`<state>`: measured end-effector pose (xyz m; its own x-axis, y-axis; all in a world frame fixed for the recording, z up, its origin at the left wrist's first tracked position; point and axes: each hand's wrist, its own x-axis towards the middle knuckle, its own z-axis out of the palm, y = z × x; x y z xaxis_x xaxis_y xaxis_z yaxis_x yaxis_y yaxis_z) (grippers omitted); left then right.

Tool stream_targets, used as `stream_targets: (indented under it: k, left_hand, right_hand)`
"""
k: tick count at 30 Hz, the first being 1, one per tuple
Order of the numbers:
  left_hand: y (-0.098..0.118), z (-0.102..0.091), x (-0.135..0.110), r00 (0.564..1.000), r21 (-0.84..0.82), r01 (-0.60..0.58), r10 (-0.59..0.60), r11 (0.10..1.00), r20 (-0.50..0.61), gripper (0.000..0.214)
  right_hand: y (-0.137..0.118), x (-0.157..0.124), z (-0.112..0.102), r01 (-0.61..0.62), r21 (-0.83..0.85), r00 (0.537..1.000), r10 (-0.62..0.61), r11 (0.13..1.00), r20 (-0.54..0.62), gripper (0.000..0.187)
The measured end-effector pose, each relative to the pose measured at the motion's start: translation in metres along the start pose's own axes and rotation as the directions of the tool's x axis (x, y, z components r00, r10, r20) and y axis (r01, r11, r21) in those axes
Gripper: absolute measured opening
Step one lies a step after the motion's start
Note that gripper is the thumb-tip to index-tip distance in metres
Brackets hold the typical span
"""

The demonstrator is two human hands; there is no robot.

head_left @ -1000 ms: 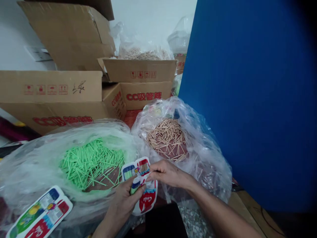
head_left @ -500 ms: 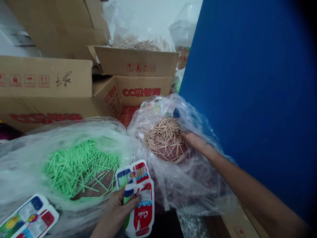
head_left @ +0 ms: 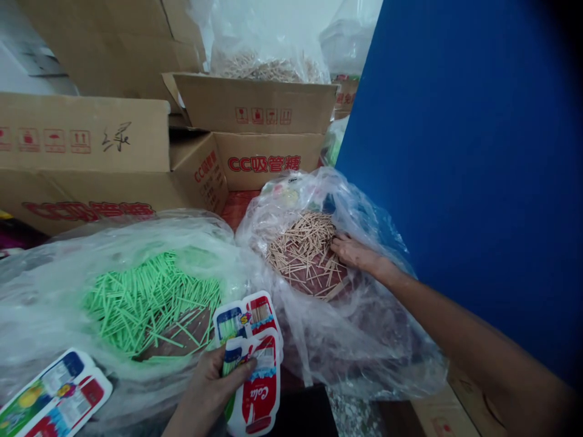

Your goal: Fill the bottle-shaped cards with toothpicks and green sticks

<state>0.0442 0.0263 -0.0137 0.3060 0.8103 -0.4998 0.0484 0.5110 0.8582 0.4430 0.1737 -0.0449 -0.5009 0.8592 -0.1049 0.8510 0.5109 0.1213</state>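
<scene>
My left hand [head_left: 213, 383] is closed on a small stack of printed packets [head_left: 252, 352], red, blue and white, held low in the middle. My right hand [head_left: 353, 252] reaches into a clear plastic bag [head_left: 364, 340] and its fingers press down on a heap of tan sticks [head_left: 303, 246]. Whether those fingers hold any sticks cannot be made out. To the left lies a second clear bag [head_left: 54, 285] holding a pile of green sticks [head_left: 150, 300].
More printed packets [head_left: 52, 397] lie at the lower left. Cardboard boxes [head_left: 91, 158] with red print stand behind the bags, one [head_left: 255, 109] topped by a bag of tan sticks. A tall blue panel [head_left: 460, 170] fills the right side.
My right hand left the packets and went up and right into the bag of tan sticks. My left hand kept hold of the packets and sank slightly.
</scene>
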Motion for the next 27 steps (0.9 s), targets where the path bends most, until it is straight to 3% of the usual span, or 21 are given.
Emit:
stream_targets:
  k: [9,16,20,23,27]
  left_hand:
    - [-0.001,0.005,-0.008,1.000,-0.002,-0.005,0.005,1.000,-0.008,0.030]
    - [-0.010,0.000,-0.010,0.999,-0.012,-0.031,0.031,0.999,-0.035,0.031]
    - [-0.014,-0.002,-0.013,0.999,-0.053,-0.042,0.041,0.998,-0.014,0.031]
    - [-0.017,-0.005,-0.016,0.997,-0.064,-0.073,0.073,0.995,-0.008,0.029]
    - [-0.020,-0.008,-0.021,0.996,-0.079,-0.090,0.089,0.993,-0.023,0.029]
  right_hand:
    - [-0.003,-0.005,0.004,-0.057,0.032,0.998,0.057,0.998,0.003,0.026]
    - [-0.021,-0.009,-0.007,-0.160,0.313,0.984,0.177,0.936,-0.028,0.015]
    - [-0.042,-0.012,-0.012,-0.201,0.592,0.958,0.282,0.780,-0.046,0.022]
    - [-0.066,-0.011,-0.008,-0.184,0.783,0.929,0.366,0.594,-0.060,0.038]
    - [-0.103,-0.007,0.010,-0.088,0.931,0.859,0.500,0.355,-0.109,0.036]
